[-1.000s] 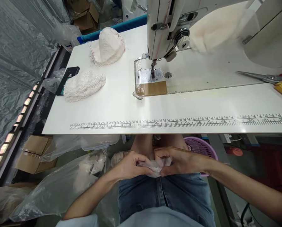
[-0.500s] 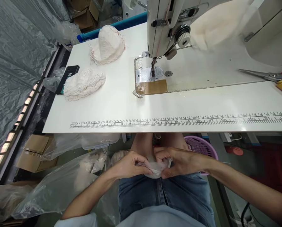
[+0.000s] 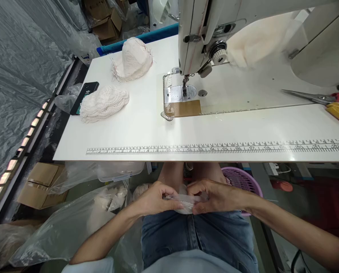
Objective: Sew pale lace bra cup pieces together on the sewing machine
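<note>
Over my lap, below the table edge, a small piece of sheer white lace fabric (image 3: 186, 204) is stretched between both hands. My left hand (image 3: 162, 198) pinches its left end between thumb and fingers. At the other end my right hand (image 3: 207, 196) grips it, thumb below and curled fingers above. Part of the fabric is hidden behind the fingers. Up on the white table (image 3: 135, 132) lie a stack of white lace pieces (image 3: 103, 103) and a domed white cup-shaped piece (image 3: 135, 57) with loose red threads at its edges.
A sewing machine (image 3: 197, 38) stands on the table, its needle over the metal plate. Scissors (image 3: 323, 98) with red and yellow handles lie at the right. A dark phone-like object (image 3: 84, 96) sits partly under the stack. Below are a purple basket (image 3: 245, 182) and plastic bags (image 3: 69, 223).
The view has shifted slightly, so the table items appear a little lower. Both hands keep hold of the lace fabric, with only slight finger movement.
</note>
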### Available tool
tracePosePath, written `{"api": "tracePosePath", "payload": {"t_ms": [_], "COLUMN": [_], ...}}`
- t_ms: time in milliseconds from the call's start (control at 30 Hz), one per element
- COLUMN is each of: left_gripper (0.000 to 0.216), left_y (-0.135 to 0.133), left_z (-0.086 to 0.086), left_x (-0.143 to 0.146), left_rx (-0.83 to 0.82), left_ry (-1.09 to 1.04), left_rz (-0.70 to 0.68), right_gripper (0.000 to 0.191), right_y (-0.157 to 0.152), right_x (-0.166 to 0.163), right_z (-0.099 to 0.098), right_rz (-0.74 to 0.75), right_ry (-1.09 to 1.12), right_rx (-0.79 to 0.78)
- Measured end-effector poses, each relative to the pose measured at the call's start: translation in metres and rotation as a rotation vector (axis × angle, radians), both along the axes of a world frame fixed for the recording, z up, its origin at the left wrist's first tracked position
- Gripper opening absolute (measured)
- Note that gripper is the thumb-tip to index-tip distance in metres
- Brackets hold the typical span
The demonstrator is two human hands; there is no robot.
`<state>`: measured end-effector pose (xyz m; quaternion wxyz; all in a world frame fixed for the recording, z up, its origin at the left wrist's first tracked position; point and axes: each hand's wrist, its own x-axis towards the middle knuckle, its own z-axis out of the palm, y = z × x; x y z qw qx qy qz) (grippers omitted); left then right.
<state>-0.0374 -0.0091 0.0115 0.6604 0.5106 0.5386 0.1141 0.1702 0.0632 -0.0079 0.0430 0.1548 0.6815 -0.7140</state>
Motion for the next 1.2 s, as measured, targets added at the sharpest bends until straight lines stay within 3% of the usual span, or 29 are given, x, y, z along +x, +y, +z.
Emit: {"api": "tracePosePath", "payload": {"t_ms": [233, 467, 733, 1033, 1200], "left_gripper": [0.03, 0.027, 0.025, 0.026, 0.013], "left_y": [-0.001, -0.004, -0.005, 0.001, 0.006], "left_z": [0.0, -0.004, -0.007, -0.001, 0.001], "left_x": [0.001, -0.006, -0.003, -0.002, 0.003], "left_rx": [0.006, 0.118, 0.043, 0.047, -0.043], "left_ry": [0.006, 0.01, -0.033, -0.106, -0.098], "left_rz": [0.021, 0.014, 0.063, 0.01, 0.056], "right_gripper": [0.03, 0.034, 0.033, 0.032, 0.025], "right_y": [-0.002, -0.003, -0.003, -0.005, -0.003], "right_x": [-0.003, 0.007, 0.011, 0.001, 0.003], "right_z": [0.0, -0.005, -0.006, -0.004, -0.002], "right_rz": [-0.075, -0.135, -0.136, -0.093, -0.095], "right_ry": [-0.012, -0.079, -0.071, -0.027, -0.006], "right_rx": [-0.055, -0.149, -0.143, -0.136, -0.097]}}
